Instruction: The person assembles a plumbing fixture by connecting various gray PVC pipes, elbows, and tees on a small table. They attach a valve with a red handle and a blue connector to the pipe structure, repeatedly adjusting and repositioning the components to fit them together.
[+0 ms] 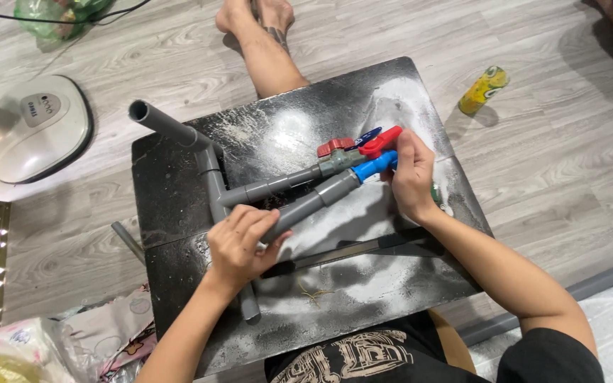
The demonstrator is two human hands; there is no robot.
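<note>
Head camera, looking down: a person seated at a scuffed black table (179,184) works on grey plastic plumbing. The left hand (239,245) is wrapped closed around the lower end of a short grey pipe (310,203), which slants up to a blue fitting (376,167) pinched in the closed right hand (411,177). Just beside it lies a pipe assembly (211,181) with a red-handled valve (336,149) (a red tool handle (382,140) sits by the right fingers). On the wood floor: a yellow can (484,90) and a white fan base (33,128).
</note>
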